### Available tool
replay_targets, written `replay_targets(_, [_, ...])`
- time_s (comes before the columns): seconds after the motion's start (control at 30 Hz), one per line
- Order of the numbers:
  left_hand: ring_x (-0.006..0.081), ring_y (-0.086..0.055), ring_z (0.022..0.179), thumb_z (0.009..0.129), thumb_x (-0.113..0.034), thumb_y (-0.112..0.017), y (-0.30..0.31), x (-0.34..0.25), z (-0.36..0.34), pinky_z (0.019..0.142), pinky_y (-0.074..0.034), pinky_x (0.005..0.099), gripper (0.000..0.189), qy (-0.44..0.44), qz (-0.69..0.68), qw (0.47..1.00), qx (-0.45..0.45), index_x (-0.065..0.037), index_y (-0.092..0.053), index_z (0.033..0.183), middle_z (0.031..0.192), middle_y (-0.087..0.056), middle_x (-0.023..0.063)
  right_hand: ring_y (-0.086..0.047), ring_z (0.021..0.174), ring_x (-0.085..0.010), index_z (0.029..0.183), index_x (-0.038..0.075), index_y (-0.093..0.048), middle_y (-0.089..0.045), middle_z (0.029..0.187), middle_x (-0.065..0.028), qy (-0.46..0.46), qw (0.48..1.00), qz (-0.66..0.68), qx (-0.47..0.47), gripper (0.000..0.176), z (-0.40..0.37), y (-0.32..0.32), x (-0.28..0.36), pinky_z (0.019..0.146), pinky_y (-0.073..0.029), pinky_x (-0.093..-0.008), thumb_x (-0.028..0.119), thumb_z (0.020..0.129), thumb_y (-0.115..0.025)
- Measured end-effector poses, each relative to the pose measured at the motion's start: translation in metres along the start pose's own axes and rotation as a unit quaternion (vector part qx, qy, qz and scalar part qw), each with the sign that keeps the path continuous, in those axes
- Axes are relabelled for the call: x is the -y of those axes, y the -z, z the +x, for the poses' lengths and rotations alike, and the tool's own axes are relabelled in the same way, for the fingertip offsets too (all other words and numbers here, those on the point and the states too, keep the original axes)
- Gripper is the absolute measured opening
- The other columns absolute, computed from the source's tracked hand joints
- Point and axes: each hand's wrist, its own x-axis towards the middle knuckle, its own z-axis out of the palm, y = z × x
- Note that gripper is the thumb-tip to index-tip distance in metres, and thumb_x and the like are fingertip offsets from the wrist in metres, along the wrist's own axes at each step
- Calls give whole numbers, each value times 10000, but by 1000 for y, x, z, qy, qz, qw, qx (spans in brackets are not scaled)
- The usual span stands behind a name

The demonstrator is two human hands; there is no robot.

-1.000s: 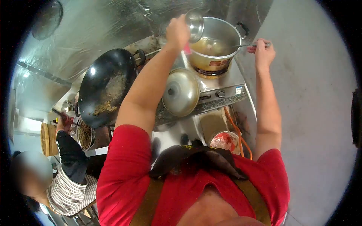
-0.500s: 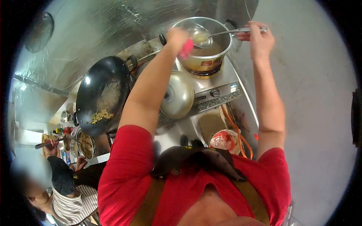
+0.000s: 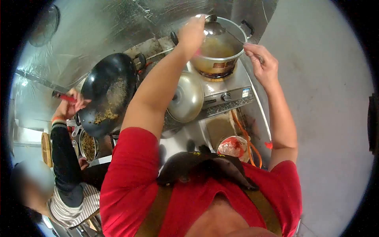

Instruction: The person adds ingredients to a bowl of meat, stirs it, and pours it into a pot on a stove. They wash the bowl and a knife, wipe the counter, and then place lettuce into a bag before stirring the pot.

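Observation:
The large metal pot (image 3: 220, 64) sits on the stove with cloudy yellowish liquid inside. My right hand (image 3: 263, 65), at its right rim, is closed around the handle of a metal ladle (image 3: 215, 29), whose bowl is tilted over the pot. My left hand (image 3: 192, 36) is closed above the pot's left side. A blurred pink thing (image 3: 198, 52) shows by my left hand; what the fingers grip is hidden. A small rounded metal edge (image 3: 211, 18) shows beyond the fingertips.
A black wok (image 3: 108, 93) with food bits stands left. A metal lid (image 3: 186, 96) lies before the pot. A co-worker's hand (image 3: 75, 102) holds a red-handled tool near the wok, beside a bowl of food (image 3: 88, 145). A tub (image 3: 233, 147) and orange hose are below.
My right hand has moved down and left, and the ladle is tilted differently. My left hand has shifted up slightly and right. The co-worker's hand has risen to the wok's left edge.

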Motion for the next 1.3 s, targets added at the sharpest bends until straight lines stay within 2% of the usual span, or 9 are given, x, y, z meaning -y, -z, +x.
replay_targets(0.2, [335,-631,692,804,-97,-524,0,6,2,598,-532,438,472,-51,32,996,-68,-189,-477,1264,893,-527,116,-650,832,-206,951,70,-646,-670,927,-79,-26,994,-2,104,109,0,8,-2,729,-510,-297,73,849,-605])
replay_targets(0.3, [317,-634,686,806,-98,-506,7,6,1,590,-533,432,460,-86,15,991,-103,-215,-494,1250,855,-523,101,-645,854,-227,954,67,-639,-669,925,-79,-143,969,61,194,115,4,-1,-12,744,-506,-314,119,861,-596])
replay_targets(0.6, [321,-616,661,793,-111,-537,9,8,-2,577,-520,427,452,-73,-9,989,-130,-216,-509,1232,838,-519,100,-618,837,-317,936,92,-621,-643,908,-110,-18,985,-70,156,97,4,-50,-63,706,-501,-369,114,845,-596])
replay_targets(0.8, [330,-608,699,788,-124,-557,19,11,-8,604,-514,433,480,-67,-27,992,-102,-230,-492,1252,855,-520,110,-611,772,-308,968,105,-620,-632,862,-95,-70,992,-22,107,151,6,-21,-26,675,-494,-385,94,817,-619])
replay_targets(0.9, [333,-606,728,790,-121,-559,19,10,-8,632,-506,436,483,-42,-33,994,-98,-225,-493,1257,857,-520,114,-619,762,-289,944,96,-633,-640,856,-92,26,992,-89,83,138,-4,-11,-23,673,-500,-360,70,809,-624])
replay_targets(1.0, [341,-603,773,778,-144,-577,22,4,-6,682,-494,435,445,70,-97,989,-89,-204,-546,1218,868,-556,120,-638,752,-252,959,84,-641,-646,843,-97,7,994,-86,65,155,-13,0,-9,668,-505,-319,41,811,-621])
replay_targets(1.1, [345,-597,804,756,-164,-587,16,17,-3,724,-481,434,416,155,-105,968,-168,-182,-596,1171,854,-602,126,-650,763,-199,997,78,-639,-652,849,-97,-28,998,-47,-44,184,-23,14,-11,671,-504,-286,19,827,-605])
replay_targets(1.23, [321,-629,805,724,-160,-606,22,21,-6,760,-486,381,432,256,-298,911,-124,-173,-617,1156,908,-652,171,-652,775,-203,1013,-20,-606,-664,890,-129,-29,968,106,-226,148,-29,28,-7,710,-522,-294,30,876,-579])
replay_targets(1.3, [272,-639,785,729,-151,-615,19,26,-8,732,-492,353,397,267,-297,910,-111,-133,-636,1125,902,-666,154,-654,767,-229,1022,-48,-575,-651,891,-162,-50,950,152,-269,163,-25,33,16,715,-533,-314,51,894,-564])
